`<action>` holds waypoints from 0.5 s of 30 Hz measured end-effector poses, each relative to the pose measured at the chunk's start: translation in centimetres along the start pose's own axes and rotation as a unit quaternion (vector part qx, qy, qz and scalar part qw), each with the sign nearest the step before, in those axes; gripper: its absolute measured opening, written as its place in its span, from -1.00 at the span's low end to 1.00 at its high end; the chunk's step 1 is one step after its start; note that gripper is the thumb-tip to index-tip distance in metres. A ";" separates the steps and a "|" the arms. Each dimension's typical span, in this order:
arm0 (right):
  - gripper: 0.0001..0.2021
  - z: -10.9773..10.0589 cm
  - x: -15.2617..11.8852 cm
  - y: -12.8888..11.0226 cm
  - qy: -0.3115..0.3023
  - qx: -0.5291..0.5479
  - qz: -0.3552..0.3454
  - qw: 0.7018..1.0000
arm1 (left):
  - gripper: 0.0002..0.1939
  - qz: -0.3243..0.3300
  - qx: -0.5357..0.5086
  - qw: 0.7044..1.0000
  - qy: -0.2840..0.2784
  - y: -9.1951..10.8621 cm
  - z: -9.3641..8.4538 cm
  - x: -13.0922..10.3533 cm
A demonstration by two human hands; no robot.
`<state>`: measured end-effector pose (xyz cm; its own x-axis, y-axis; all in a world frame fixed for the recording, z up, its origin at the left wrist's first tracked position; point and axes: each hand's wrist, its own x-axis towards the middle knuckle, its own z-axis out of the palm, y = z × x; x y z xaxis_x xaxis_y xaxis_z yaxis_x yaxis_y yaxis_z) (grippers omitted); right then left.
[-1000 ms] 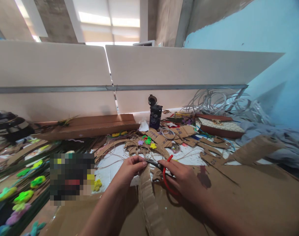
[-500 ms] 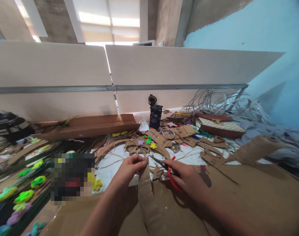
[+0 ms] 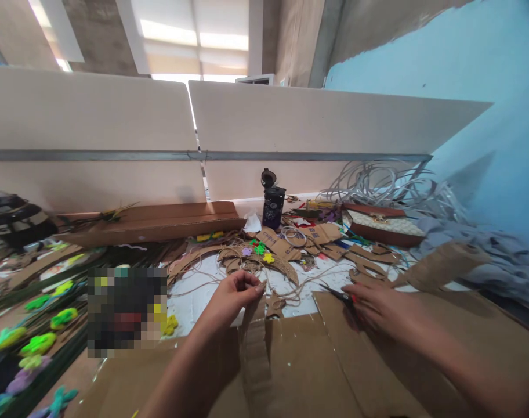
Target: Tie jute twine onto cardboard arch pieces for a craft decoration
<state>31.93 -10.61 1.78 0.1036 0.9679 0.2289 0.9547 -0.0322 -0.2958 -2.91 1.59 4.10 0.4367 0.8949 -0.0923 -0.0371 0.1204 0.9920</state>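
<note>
In the head view my left hand (image 3: 232, 296) pinches the upper end of a cardboard strip (image 3: 256, 351), which hangs down toward me over a large cardboard sheet (image 3: 308, 371). To the right, my right hand (image 3: 380, 307) is closed around the handles of scissors (image 3: 340, 295). Their dark blades point left, low over the sheet's far edge, away from the strip. Fingers hide most of the red handles. Just beyond the strip lies a cardboard star (image 3: 274, 305). Behind it is a twine-wrapped crescent (image 3: 287, 270) bearing small pipe-cleaner flowers (image 3: 259, 248).
A dark bottle (image 3: 273, 209) with its lid up stands at the back. Farther right are a brown-trimmed purse (image 3: 381, 226), coiled clear tubing (image 3: 369, 180) and grey cloth (image 3: 447, 232). A long cardboard tray (image 3: 160, 223) and fuzzy flowers (image 3: 38, 343) lie on the left.
My right hand has carried the scissors away from the strip, to the right and lower toward the cardboard sheet. My left hand still pinches the strip's end in nearly the same place.
</note>
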 end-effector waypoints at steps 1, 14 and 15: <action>-0.72 -0.5 0.4 -1.4 -0.013 0.010 -0.007 1.000 | -0.69 0.004 0.001 1.000 -0.002 0.1 0.1 -0.1; -0.54 4.1 8.1 -15.8 -0.180 0.366 -0.092 0.908 | -0.71 0.041 -0.005 0.999 -0.017 -0.9 0.1 0.6; -0.53 4.4 8.2 -15.9 -0.190 0.398 -0.086 0.893 | -0.73 0.042 -0.006 0.999 -0.017 -1.0 0.0 0.7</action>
<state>16.38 -1.06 4.29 -0.2724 0.9610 0.0467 0.4314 0.1654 -0.8869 -2.55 2.04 3.04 0.4625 0.8866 -0.0064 -0.0847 0.0514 0.9951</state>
